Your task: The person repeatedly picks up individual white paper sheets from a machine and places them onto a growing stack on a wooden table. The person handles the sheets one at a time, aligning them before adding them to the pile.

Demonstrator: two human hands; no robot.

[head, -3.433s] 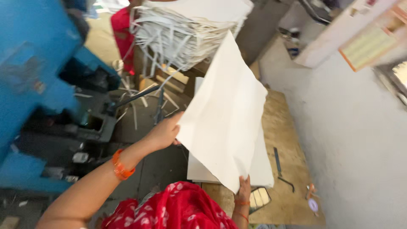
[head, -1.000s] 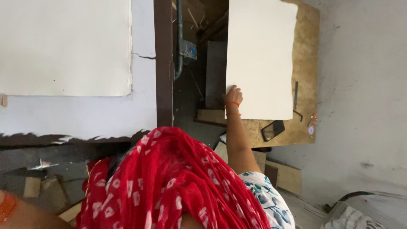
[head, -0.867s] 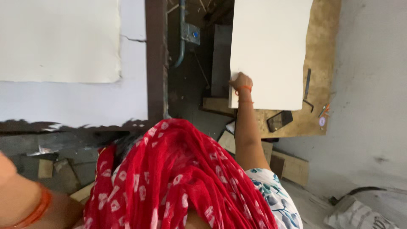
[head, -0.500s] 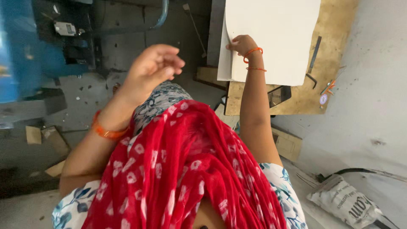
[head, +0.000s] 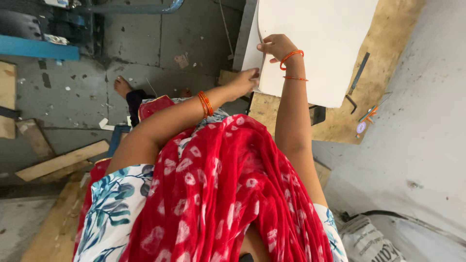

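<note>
1. Head view, upper middle of the frame: the right hand (head: 277, 46) curls its fingers over the near edge of the stack of white sheets (head: 315, 43), thumb tucked at the edge, apparently to part or lift the top sheets there.
2. Just below and left of it, the left hand (head: 245, 81) pinches the stack's lower corner between fingertips and thumb, likely steadying that corner so the sheets stay squared.
3. The sheets lie flat on a plywood board (head: 388, 63) at upper right, which keeps them off the gritty concrete floor (head: 160, 43).
4. A dark metal strip (head: 358, 80) rests on the board beside the sheets, within reach.
5. Wooden offcuts (head: 60, 160) lie at middle left, well apart from the work.
</note>
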